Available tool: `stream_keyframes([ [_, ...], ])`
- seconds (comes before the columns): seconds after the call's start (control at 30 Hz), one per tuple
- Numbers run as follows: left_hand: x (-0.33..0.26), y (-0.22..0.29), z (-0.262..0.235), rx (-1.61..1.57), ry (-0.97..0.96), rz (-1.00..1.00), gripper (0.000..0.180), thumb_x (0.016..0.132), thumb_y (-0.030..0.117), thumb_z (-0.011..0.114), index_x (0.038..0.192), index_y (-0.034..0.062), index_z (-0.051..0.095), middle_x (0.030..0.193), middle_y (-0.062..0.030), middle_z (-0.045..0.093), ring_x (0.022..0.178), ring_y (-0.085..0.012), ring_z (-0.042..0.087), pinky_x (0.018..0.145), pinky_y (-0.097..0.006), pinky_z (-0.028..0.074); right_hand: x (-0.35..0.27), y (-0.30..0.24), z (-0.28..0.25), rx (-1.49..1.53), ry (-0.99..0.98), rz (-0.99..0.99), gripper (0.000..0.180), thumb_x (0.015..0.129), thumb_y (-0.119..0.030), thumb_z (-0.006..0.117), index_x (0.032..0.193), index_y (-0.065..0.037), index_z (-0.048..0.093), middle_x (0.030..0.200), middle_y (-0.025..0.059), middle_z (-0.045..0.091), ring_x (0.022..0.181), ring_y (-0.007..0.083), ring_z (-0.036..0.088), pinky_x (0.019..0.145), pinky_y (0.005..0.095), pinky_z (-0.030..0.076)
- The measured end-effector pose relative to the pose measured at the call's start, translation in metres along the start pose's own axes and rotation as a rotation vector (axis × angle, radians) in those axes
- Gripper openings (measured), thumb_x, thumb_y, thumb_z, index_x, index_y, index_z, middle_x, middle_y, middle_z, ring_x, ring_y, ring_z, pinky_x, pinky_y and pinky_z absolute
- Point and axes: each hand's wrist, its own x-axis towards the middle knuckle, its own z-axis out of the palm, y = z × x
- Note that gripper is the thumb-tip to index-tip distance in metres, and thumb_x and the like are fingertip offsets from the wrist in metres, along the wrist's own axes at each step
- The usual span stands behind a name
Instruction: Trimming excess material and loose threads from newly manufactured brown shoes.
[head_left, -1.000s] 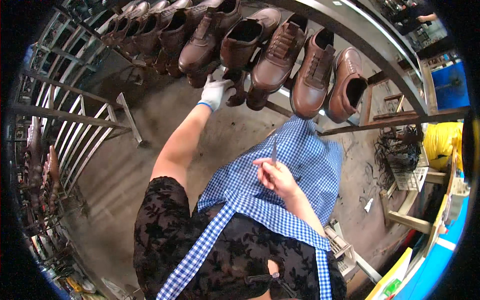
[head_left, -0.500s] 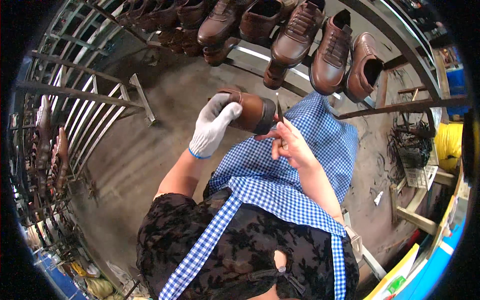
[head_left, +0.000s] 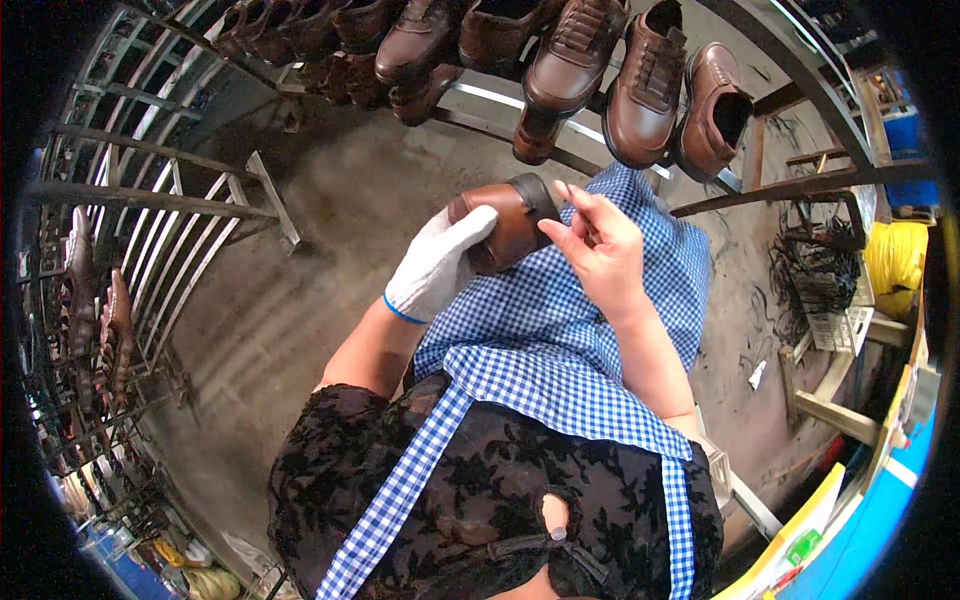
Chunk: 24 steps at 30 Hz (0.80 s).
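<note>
Right hand, fingers curled, beside shoe in left hand

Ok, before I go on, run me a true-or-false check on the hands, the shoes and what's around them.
1. The left hand wears a white glove. True.
2. Both hands are gloved. False: the right hand is bare.
3. The left hand holds a brown shoe. True.
4. Every shoe in view is white. False: the lined-up shoes at the top of the picture are brown too.
5. Everything the person wears is plain black. False: the apron is blue-and-white checked.
6. A yellow bundle shows near the right edge of the picture. True.
</note>
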Motion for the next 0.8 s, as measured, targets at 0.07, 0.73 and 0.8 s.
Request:
stream_keyframes([
  [0.07,-0.004,-0.002,0.006,0.072,0.034,0.051,0.044,0.088,0.018,0.059,0.127,0.0014,0.046,0.118,-0.0119,0.056,0.106,-0.0235,0.058,0.093,-0.039,0.048,0.007,-0.004,-0.004,-0.084,-0.036,-0.175,0.040,0.073,-0.001,0.072,0.112,-0.003,0.063,0.076,0.0010,0.056,0.057,0.0074,0.052,0.050,0.0208,0.043],
  [0.73,-0.021,0.001,0.027,0.286,0.140,0.217,0.042,0.091,0.020,0.057,0.128,0.0028,0.046,0.115,-0.0060,0.057,0.102,-0.0140,0.055,0.087,-0.029,0.045,0.002,0.019,-0.006,0.643,-0.144,0.468,0.037,0.095,-0.027,0.051,0.125,-0.006,0.050,0.068,-0.0022,0.054,0.046,0.0027,0.042,0.042,0.0185,0.031],
  [0.8,-0.026,-0.005,0.026,0.584,0.079,0.289,0.040,0.090,0.016,0.059,0.126,0.0018,0.049,0.112,-0.0072,0.059,0.103,-0.0159,0.055,0.090,-0.031,0.044,0.001,0.025,-0.009,0.690,-0.292,0.559,0.044,0.095,-0.033,0.052,0.128,-0.005,0.049,0.080,0.0007,0.058,0.047,0.0056,0.047,0.045,0.0208,0.039],
])
